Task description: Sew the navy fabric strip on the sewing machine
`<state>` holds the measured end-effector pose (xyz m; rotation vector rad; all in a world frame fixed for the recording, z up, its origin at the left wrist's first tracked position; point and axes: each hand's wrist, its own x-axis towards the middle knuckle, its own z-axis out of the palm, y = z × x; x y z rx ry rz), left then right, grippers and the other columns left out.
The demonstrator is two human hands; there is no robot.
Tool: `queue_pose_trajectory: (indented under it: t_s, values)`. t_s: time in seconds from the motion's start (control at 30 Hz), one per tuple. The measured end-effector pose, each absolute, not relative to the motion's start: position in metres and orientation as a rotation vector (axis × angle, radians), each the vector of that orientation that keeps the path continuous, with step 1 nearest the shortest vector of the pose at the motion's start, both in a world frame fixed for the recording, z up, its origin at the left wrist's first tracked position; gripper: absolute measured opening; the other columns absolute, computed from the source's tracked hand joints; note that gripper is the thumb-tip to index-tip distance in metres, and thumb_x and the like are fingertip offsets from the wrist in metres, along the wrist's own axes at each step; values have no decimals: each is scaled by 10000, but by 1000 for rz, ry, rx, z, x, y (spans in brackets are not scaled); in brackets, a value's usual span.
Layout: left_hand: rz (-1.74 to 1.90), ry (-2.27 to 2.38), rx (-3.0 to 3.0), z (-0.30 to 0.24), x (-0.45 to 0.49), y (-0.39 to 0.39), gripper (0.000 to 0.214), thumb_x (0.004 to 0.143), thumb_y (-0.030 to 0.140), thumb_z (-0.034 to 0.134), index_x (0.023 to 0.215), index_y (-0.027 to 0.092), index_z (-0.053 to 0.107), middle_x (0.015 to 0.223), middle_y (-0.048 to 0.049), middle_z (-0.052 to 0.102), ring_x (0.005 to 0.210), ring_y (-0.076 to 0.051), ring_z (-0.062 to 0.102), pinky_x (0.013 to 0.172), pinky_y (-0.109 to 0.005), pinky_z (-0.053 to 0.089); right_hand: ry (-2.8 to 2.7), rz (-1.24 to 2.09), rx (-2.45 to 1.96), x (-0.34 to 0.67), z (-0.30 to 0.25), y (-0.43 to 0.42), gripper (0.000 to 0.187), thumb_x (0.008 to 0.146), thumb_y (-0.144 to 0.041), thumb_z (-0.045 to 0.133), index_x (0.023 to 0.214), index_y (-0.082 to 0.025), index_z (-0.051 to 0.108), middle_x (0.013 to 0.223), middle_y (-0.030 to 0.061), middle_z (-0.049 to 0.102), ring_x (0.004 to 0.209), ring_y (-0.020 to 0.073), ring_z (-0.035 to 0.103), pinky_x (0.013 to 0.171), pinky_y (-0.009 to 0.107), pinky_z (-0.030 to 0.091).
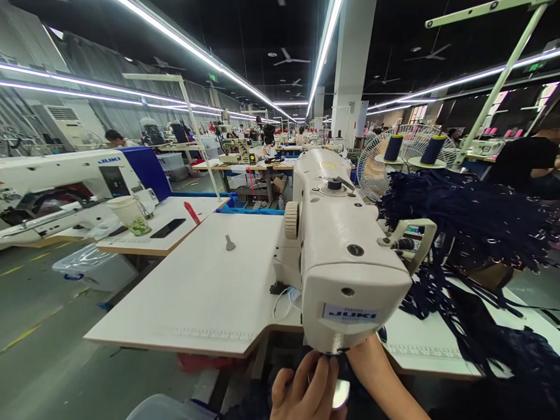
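Note:
A white sewing machine (347, 249) marked JUKI stands with its head end toward me. Under that end, my left hand (303, 391) has its fingers bent and pressed together; the machine hides their tips and whatever they may hold. Beside these fingers shows a shiny, rounded pale piece (341, 395). My right hand (364, 354) reaches in below the head from the right, with just the wrist and forearm showing and its fingers out of sight. Dark navy fabric (250, 411) hangs low, left of my left hand.
A large bundle of navy straps with metal rings (472, 217) is piled at the right. The white table (199, 274) carries a small grey flat tool (230, 242). Another sewing machine (70, 178), a cup (130, 216) and a phone (168, 228) stand left. A clear bin (167, 411) sits below.

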<state>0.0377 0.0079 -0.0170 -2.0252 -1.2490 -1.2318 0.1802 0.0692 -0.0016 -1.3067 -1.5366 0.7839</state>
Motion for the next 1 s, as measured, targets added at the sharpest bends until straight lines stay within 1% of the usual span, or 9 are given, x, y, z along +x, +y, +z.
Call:
queue_pose_trajectory:
  t_s: [0.1, 0.23, 0.37, 0.43, 0.57, 0.63, 0.73, 0.83, 1.0]
  values:
    - [-1247, -1254, -2012, -17, 39, 8, 414, 1008, 412, 300, 1023, 253, 681, 915, 56, 745, 881, -100, 659, 763, -356, 330, -1515, 795, -1295, 180, -2, 69, 258, 795, -204, 578, 1009, -217, 721, 1031, 83, 750, 1033, 285, 657, 867, 380, 529]
    - [-1257, -1255, -1997, -17, 40, 9, 423, 1009, 411, 289, 1012, 247, 678, 907, 51, 747, 871, -102, 666, 754, -351, 336, -1522, 825, -1280, 180, -3, 70, 201, 875, -256, 657, 1063, -189, 684, 1093, 61, 715, 1006, 230, 661, 888, 420, 526]
    - [-1249, -1264, -1991, -16, 41, 9, 415, 1007, 419, 293, 1009, 252, 672, 906, 65, 746, 862, -100, 666, 757, -348, 339, -1519, 845, -1284, 179, -5, 71, 211, 933, -317, 632, 1096, -186, 656, 1168, 66, 669, 1039, 220, 642, 910, 436, 518]
    - [-1238, -1274, -1999, -16, 41, 9, 414, 1005, 418, 289, 1010, 258, 671, 909, 73, 744, 862, -101, 665, 765, -351, 338, -1509, 850, -1292, 179, -6, 72, 210, 920, -304, 630, 1100, -200, 665, 1152, 75, 680, 1039, 235, 643, 901, 424, 524]
    - [-1248, -1251, -1997, -16, 40, 9, 388, 1000, 407, 319, 1011, 251, 674, 917, 67, 744, 868, -108, 662, 766, -349, 341, -1496, 848, -1301, 180, -8, 73, 259, 799, -231, 628, 1040, -232, 724, 1037, 84, 741, 1029, 296, 651, 867, 395, 536]
    - [-1242, -1232, -1997, -16, 39, 9, 376, 998, 385, 328, 1010, 249, 678, 909, 64, 743, 869, -110, 661, 770, -346, 344, -1496, 842, -1305, 180, -7, 72, 287, 764, -212, 610, 1021, -236, 735, 1023, 81, 748, 1029, 306, 650, 877, 402, 530]
    - [-1215, -1238, -2007, -17, 37, 9, 347, 984, 378, 361, 1014, 257, 685, 914, 65, 741, 881, -116, 658, 775, -346, 346, -1501, 837, -1314, 181, -7, 70, 307, 753, -201, 590, 1020, -240, 736, 1012, 78, 752, 1013, 303, 655, 869, 402, 526]
    - [-1215, -1245, -1993, -18, 33, 8, 361, 983, 412, 367, 1020, 255, 690, 922, 56, 742, 882, -119, 659, 765, -350, 343, -1517, 843, -1325, 182, -8, 68, 264, 763, -218, 586, 973, -229, 746, 979, 91, 758, 961, 305, 672, 841, 402, 528]
    - [-1184, -1208, -1950, -18, 30, 11, 409, 1004, 418, 326, 980, 246, 696, 882, 55, 746, 830, -113, 680, 740, -345, 350, -1558, 839, -1303, 180, -6, 69, 228, 790, -272, 582, 938, -213, 745, 1021, 104, 757, 1038, 321, 652, 896, 425, 498]
